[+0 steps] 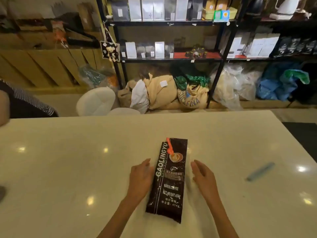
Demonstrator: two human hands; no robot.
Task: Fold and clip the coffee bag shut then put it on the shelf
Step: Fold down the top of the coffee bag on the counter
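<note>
A black coffee bag (169, 179) with white lettering lies flat on the white table (68, 160), its top end pointing away from me. An orange clip (169, 147) lies on the bag's upper left part, near the top edge. My left hand (139, 179) rests just left of the bag, fingers apart, its fingertips at the bag's side. My right hand (204, 177) hovers a little to the right of the bag, fingers spread and holding nothing. The black shelf (168, 60) stands beyond the table with several bags on it.
A blue clip (260, 171) lies on the table to the right. A white chair (96, 101) stands behind the table's far edge. Sacks (164, 93) fill the floor under the shelf. A person's striped sleeve (25, 103) shows at the left edge.
</note>
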